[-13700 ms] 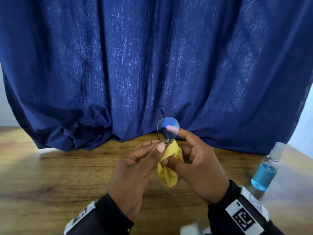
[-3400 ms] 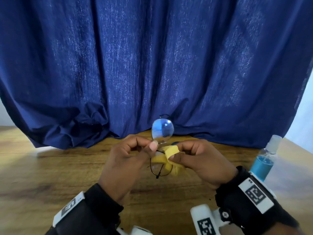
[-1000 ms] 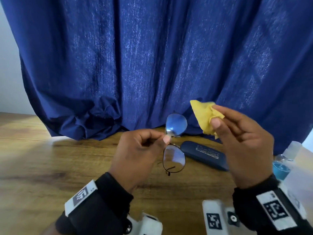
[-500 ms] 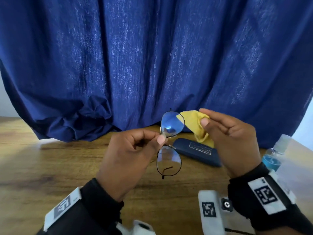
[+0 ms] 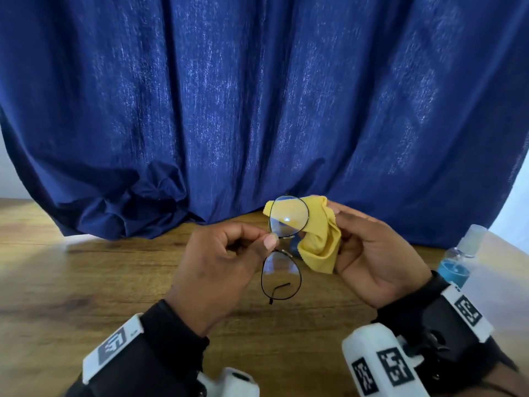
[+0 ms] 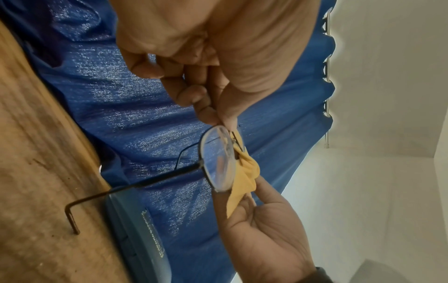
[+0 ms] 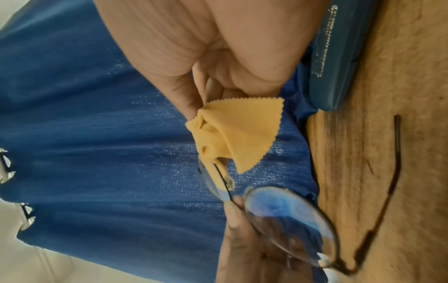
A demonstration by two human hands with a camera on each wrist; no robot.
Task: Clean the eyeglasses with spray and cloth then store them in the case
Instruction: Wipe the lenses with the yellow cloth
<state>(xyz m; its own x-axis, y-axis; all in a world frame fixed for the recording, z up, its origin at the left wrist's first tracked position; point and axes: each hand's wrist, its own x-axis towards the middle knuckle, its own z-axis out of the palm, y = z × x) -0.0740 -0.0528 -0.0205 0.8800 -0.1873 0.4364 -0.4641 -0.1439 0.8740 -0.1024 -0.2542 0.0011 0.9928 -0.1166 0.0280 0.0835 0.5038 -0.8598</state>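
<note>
The wiping step seems in hand: the left hand (image 5: 217, 270) pinches the thin black wire-framed eyeglasses (image 5: 282, 247) at the bridge above the wooden table (image 5: 86, 282), while the right hand (image 5: 372, 253), fingers curled, holds the crumpled yellow cloth (image 5: 320, 242) behind the upper lens, which next needs gentle rubbing.

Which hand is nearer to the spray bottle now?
Right. The right hand, holding the yellow cloth, is close beside the spray bottle; the left hand, pinching the eyeglasses, is farther away.
</note>
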